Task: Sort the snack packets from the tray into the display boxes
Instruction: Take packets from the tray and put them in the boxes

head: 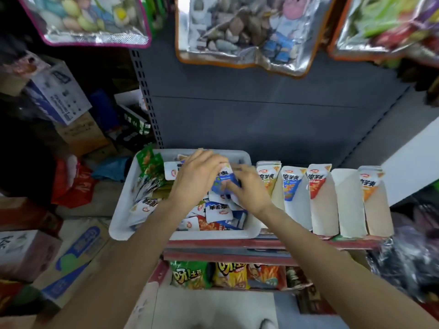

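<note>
A white tray (123,210) on the shelf holds several mixed snack packets, white-topped with blue, red, green or dark lower halves. Both hands are over its far middle. My left hand (197,176) and my right hand (249,188) are closed together on a blue-and-white packet (224,180) held just above the pile. To the right stand several white display boxes (349,205) in a row. A yellow-green packet (268,176), a blue packet (291,184), a red packet (317,181) and an orange packet (369,184) stand upright in them; one box between red and orange looks bare.
A grey shelf back panel (261,110) rises behind the tray, with large toy bags (242,32) hanging above. Crisp bags (228,275) fill the lower shelf. Cardboard cartons (71,257) are stacked on the floor at left. A white panel (413,169) is at right.
</note>
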